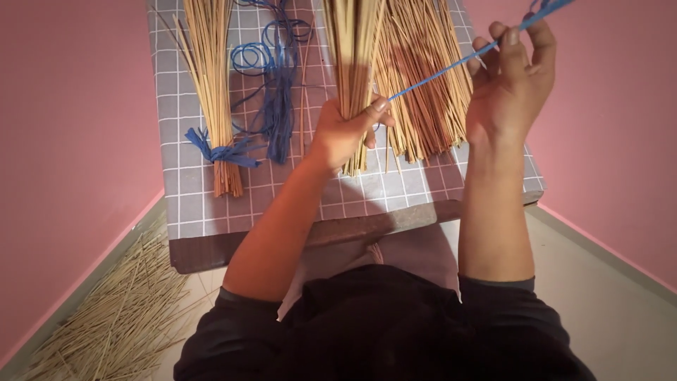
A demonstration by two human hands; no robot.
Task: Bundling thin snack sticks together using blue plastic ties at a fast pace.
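Note:
My left hand (343, 132) grips a bundle of thin tan sticks (352, 49) near its lower end, over a low table covered with a grey checked cloth (190, 197). My right hand (509, 81) is raised at the upper right and pinches a blue cord (451, 68) that runs taut from the bundle up to the fingers. A tied bundle of sticks (211, 85), bound with a blue strip near its base, lies at the table's left. Loose blue cords (271, 77) lie between the two bundles.
A fan of loose tan sticks (427, 92) lies on the table's right half. More sticks are piled on the floor (116, 317) at lower left. Pink walls (70, 127) close in on both sides. The table's dark wooden edge (338, 229) faces me.

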